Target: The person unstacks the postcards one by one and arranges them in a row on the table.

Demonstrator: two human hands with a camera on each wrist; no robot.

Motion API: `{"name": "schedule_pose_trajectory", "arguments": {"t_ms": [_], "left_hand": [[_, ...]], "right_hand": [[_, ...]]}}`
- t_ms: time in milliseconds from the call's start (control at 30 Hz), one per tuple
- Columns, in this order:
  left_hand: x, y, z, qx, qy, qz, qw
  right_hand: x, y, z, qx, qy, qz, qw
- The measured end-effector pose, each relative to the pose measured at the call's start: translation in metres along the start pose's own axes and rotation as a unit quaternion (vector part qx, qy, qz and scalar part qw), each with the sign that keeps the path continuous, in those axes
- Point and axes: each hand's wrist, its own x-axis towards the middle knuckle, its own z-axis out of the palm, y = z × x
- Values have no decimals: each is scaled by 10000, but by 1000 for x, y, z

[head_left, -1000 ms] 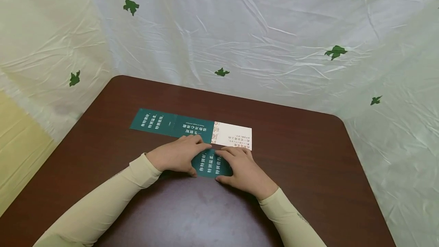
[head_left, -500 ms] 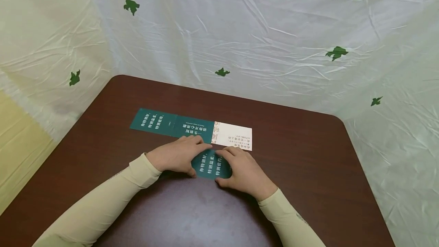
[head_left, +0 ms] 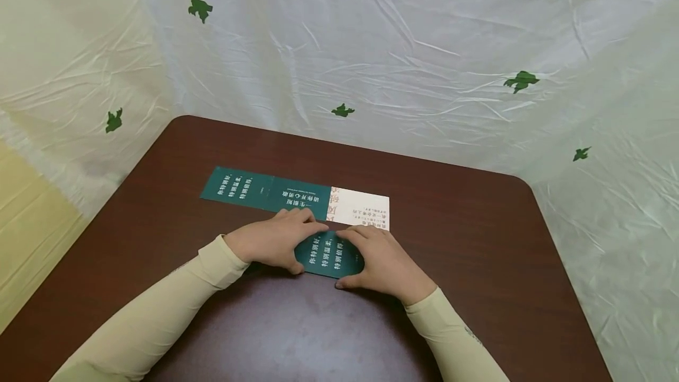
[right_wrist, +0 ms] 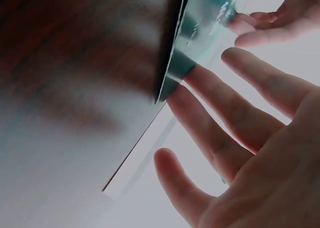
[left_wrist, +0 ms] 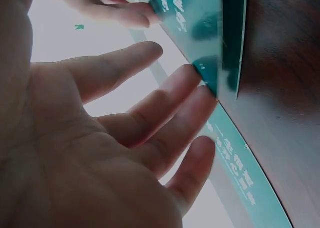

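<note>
**One green card (head_left: 322,255) held at both ends**

The green card lies between the two hands, at their fingertips, above or on the table (head_left: 467,217); whether it touches the wood cannot be told. The left hand (head_left: 273,240) covers its left end and the right hand (head_left: 389,264) its right end. In the head view, each thumb is set at the near edge, with fingers at the far edge, so each hand appears to pinch the card across its width. In both wrist views, two neighbouring fingertips meet the card close together, while the digits on either side stand spread apart. Such a hold, at opposite ends and by the edges, probably serves to keep the card square and leave its face uncovered.

The card is glossy dark green, with three lines of white characters turned sideways to the person. Dark patches beside the fingertips look like reflections or shadows. A darker green layer shows along one edge in the left wrist view; a fold or a second sheet cannot be distinguished.

Just beyond the card, apart from it, runs a flat row: a left green panel (head_left: 237,185), a middle green panel (head_left: 297,197) and a white panel (head_left: 362,207). Their near edges form almost one line, which may guide the card's placement. Farther beyond the card hangs pale cloth (head_left: 414,34).
</note>
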Motion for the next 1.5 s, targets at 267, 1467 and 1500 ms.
{"name": "schedule_pose_trajectory", "arguments": {"t_ms": [267, 1467, 1500], "left_hand": [[15, 5, 0, -50, 382, 263, 9989], [202, 67, 7, -542, 300, 416, 9972], [202, 68, 7, -547, 276, 435, 9972]], "right_hand": [[-2, 13, -14, 20, 117, 33, 9999], [-38, 151, -57, 994, -11, 2163, 9713], [-40, 152, -56, 992, -3, 2185, 9708]]}}
